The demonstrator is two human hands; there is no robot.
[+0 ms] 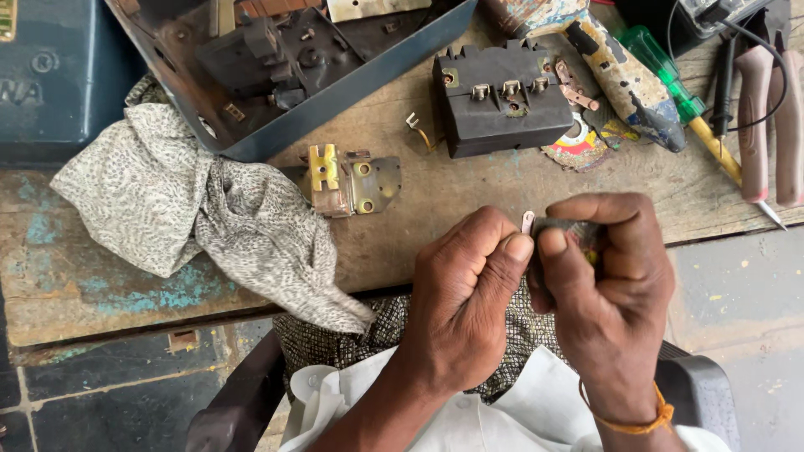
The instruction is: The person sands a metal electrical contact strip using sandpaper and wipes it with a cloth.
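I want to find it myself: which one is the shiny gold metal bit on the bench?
Start at the big black block on the wooden bench. Look left, past a tiny wire clip, to the patterned cloth. Beside it lies the bracket, the only yellow-gold piece, with round screw holes.

Few labelled items showed. A small yellowish label plate (pixel 7 18) sat at the top left corner on a blue metal box (pixel 50 75), which also carried raised lettering on its face. A round colourful sticker (pixel 578 146), red, yellow and blue, lay on the wooden bench (pixel 469 184) just right of a black block (pixel 501 99). No screens, no signs.
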